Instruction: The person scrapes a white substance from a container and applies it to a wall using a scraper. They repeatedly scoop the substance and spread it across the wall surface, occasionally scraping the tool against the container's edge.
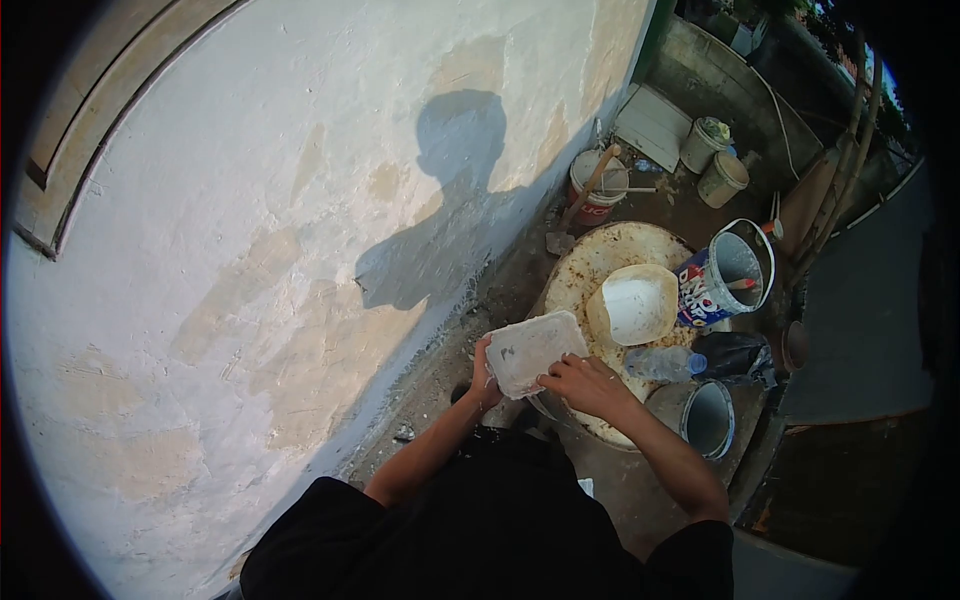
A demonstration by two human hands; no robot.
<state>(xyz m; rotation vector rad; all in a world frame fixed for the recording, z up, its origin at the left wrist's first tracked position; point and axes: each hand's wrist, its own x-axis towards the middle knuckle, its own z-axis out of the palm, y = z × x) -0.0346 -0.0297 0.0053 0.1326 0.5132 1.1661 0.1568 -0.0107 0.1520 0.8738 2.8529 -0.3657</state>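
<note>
My left hand (482, 378) grips the left edge of a shallow, whitish plastic tub (533, 352), its thumb side near the rim. The tub is smeared with pale residue. My right hand (588, 386) is closed on the tub's lower right edge, its fingers bent over the rim; the thumb is hard to make out. Just beyond the tub stands a cream-coloured basin (606, 322) with white material inside. It rests on a stained round drum top (575, 275). A clear plastic bottle (655, 363) lies to the right of my right hand.
A blue printed paint bucket (693, 290) with a raised handle stands at right, a red-handled tool inside. Nearby are a black plastic bag (737, 357) and a grey bucket (708, 420). Farther back, another bucket (597, 200) stands near the patchy white wall (250, 180).
</note>
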